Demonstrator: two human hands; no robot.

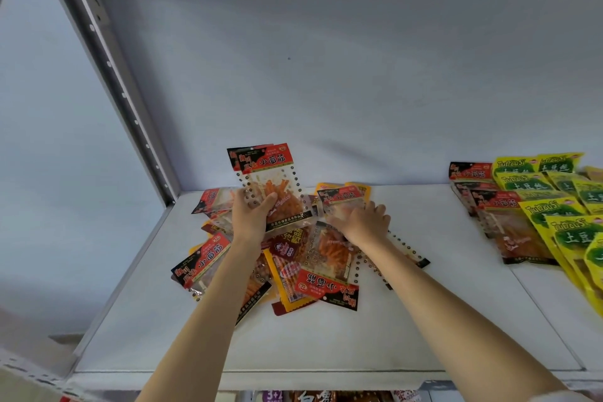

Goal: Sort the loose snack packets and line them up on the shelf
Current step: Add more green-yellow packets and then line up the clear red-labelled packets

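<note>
Left arm: bare, stretched up and forward from the lower edge of the view.
Left hand (253, 212): raised, fingers and thumb curled in a grip on what it holds upright.
Right arm: bare, reaching forward, angled inward.
Right hand (362, 220): palm down, fingers spread, apparently flat; fingertips partly hidden.

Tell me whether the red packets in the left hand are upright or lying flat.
Upright. The left hand grips the red packets near their lower part, their red headers raised above the loose pile lying on the shelf.
</note>
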